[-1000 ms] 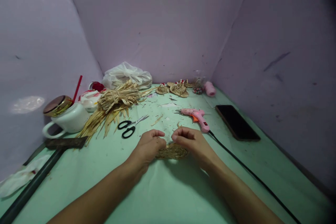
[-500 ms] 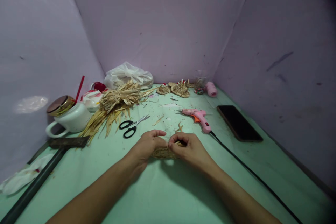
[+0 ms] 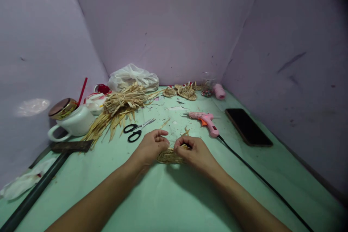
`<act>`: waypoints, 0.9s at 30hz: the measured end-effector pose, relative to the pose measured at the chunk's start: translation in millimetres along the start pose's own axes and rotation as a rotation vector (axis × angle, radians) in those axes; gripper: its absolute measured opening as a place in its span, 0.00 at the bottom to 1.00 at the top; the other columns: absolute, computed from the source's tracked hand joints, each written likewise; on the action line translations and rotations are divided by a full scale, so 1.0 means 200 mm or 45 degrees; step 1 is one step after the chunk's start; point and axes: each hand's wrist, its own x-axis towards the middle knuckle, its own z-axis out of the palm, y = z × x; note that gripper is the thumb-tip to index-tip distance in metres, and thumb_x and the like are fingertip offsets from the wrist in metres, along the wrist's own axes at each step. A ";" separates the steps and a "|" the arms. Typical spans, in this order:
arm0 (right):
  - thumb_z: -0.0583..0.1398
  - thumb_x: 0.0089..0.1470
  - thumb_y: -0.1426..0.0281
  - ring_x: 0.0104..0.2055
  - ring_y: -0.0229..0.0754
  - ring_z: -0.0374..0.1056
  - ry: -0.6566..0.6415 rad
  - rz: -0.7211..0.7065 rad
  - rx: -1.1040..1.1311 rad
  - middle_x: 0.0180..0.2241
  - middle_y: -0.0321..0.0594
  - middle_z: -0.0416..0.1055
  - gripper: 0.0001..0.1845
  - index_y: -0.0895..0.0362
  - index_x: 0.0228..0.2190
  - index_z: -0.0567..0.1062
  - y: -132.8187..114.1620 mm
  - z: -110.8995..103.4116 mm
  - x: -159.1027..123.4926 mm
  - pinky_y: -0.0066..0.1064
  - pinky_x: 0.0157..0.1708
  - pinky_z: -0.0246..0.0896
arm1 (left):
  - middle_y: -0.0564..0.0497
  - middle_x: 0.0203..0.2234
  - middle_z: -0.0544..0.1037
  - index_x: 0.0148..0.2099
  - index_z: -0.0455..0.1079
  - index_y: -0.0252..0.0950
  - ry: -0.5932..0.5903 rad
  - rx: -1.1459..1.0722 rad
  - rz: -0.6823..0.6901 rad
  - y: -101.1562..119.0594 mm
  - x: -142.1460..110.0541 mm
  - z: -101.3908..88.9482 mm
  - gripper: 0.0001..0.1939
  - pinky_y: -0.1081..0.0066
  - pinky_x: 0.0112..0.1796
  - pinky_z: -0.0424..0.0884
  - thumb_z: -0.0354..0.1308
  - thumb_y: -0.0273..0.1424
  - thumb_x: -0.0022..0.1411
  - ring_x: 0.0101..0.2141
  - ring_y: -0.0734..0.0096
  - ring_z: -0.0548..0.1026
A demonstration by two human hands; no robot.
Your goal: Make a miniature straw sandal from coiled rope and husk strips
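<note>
Right thumb and forefinger tips look close together at the top edge of the straw piece point(image 3: 170, 156), though I can't tell if they're clamped on a strand or the edge itself. On the left hand point(image 3: 152, 147) the thumb and forefinger curve toward each other with a gap between; can't tell what the lower fingers are doing. The piece sits on the table right between the two hands, a flattish, rounded thing with a coarse, ropy, dull-gold weave, partly covered by the right hand point(image 3: 196, 152). Both hands are turned inward, knuckles up, with bare forearms slanting in from the bottom corners.

Just past the fingers, some dry bits are scattered over the smooth pale green tabletop point(image 3: 163, 199). Scissors point(image 3: 136, 129) with black loop handles lie ahead and to the left, blades slightly parted. Ahead and to the right there's a pink plastic glue gun point(image 3: 208, 121) with an orange trigger, then a flat dark phone point(image 3: 248, 127).

Further out left is a papery, frayed bundle of dry straw point(image 3: 125, 99), a glossy white mug point(image 3: 78, 121) and a hammer point(image 3: 72, 146). Against the back wall: a crinkly plastic bag point(image 3: 133, 78), plus little woven pieces point(image 3: 187, 93) topped with red and white dots.
</note>
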 end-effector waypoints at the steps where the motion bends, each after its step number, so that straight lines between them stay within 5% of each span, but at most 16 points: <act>1: 0.53 0.37 0.73 0.23 0.34 0.57 -0.003 0.004 0.007 0.19 0.33 0.64 0.05 0.59 0.18 0.70 0.00 0.00 0.00 0.25 0.23 0.49 | 0.52 0.24 0.70 0.38 0.63 0.32 0.002 0.036 0.032 0.00 0.00 0.00 0.21 0.75 0.25 0.60 0.55 0.21 0.35 0.23 0.76 0.66; 6: 0.53 0.36 0.73 0.21 0.32 0.55 -0.054 0.048 0.055 0.17 0.31 0.61 0.05 0.59 0.17 0.69 0.00 0.00 -0.01 0.24 0.22 0.49 | 0.51 0.28 0.70 0.40 0.64 0.33 -0.055 0.096 0.031 0.00 -0.01 -0.01 0.23 0.75 0.27 0.61 0.54 0.20 0.35 0.27 0.74 0.68; 13: 0.54 0.37 0.73 0.22 0.34 0.58 -0.012 0.030 0.014 0.17 0.33 0.64 0.05 0.59 0.17 0.70 -0.01 0.00 0.00 0.24 0.23 0.51 | 0.52 0.25 0.70 0.34 0.68 0.32 -0.015 0.116 0.166 0.02 -0.03 -0.01 0.14 0.73 0.31 0.62 0.59 0.28 0.41 0.28 0.73 0.67; 27: 0.56 0.39 0.71 0.25 0.35 0.59 0.019 -0.005 -0.001 0.20 0.34 0.66 0.06 0.60 0.20 0.71 0.02 -0.01 0.01 0.25 0.25 0.52 | 0.52 0.22 0.71 0.29 0.68 0.31 0.046 0.153 0.140 -0.01 0.01 0.05 0.13 0.75 0.28 0.61 0.53 0.19 0.35 0.25 0.74 0.66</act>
